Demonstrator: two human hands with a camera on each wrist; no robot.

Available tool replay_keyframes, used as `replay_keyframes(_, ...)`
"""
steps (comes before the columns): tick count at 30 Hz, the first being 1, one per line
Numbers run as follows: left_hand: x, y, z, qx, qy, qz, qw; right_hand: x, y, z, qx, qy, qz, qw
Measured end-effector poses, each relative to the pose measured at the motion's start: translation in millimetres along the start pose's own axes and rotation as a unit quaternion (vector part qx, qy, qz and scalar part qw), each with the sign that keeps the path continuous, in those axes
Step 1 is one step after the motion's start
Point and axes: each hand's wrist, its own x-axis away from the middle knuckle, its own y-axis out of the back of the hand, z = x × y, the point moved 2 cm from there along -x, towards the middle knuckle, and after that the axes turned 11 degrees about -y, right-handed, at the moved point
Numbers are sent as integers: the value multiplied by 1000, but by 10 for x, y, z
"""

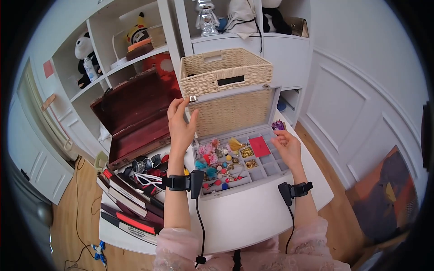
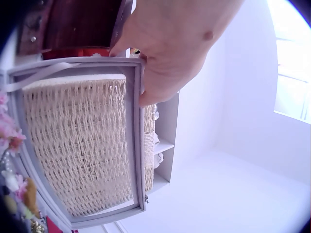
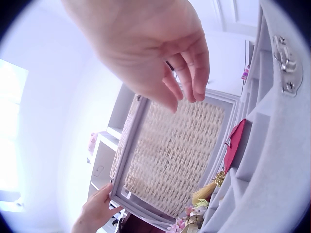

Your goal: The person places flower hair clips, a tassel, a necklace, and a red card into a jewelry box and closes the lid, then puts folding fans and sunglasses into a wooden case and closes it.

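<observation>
A grey jewelry box (image 1: 212, 193) stands on the white table with its clear-windowed lid (image 2: 138, 145) raised. My left hand (image 1: 181, 128) holds the lid at its upper left corner, fingers and thumb at the frame's edge. Hair ties, earrings and gold-coloured chains (image 1: 247, 152) fill many of the compartments. A red pouch (image 1: 259, 147) lies across the right-hand compartments, flat on the dividers. Over the box's right side hovers my right hand (image 1: 288, 147), its fingers loosely bent with nothing between them. A metal clasp (image 3: 287, 63) shows on the box's front wall in the right wrist view.
Behind the lid stands a woven basket (image 1: 226, 72), partly seen through the window. An open dark red case (image 1: 135, 108) sits at the left, with sunglasses (image 1: 143, 165), white cables and stacked books (image 1: 129, 203) in front of it. A purple item (image 1: 278, 125) lies beyond the box's right side.
</observation>
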Motion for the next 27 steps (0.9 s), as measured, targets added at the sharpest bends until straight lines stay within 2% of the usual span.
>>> replay_keyframes(6, 89, 51, -89, 2, -7, 28, 1000, -55, -19, -90, -82, -4, 22, 996)
replay_keyframes(10, 128, 26, -76, 0, -25, 23, 999, -68, -22, -72, -109, -39, 20, 993)
replay_keyframes(13, 134, 31, -92, -45, -43, 28, 998, -47, -23, -44, -130, -48, 29, 990)
replay_keyframes(15, 142, 23, -75, 24, -9, 32, 999, -17, -16, 29, -136, -93, 22, 986)
replay_keyframes(27, 176, 62, -107, 18, -4, 47, 999, -29, 72, 98, -267, -143, -42, 952)
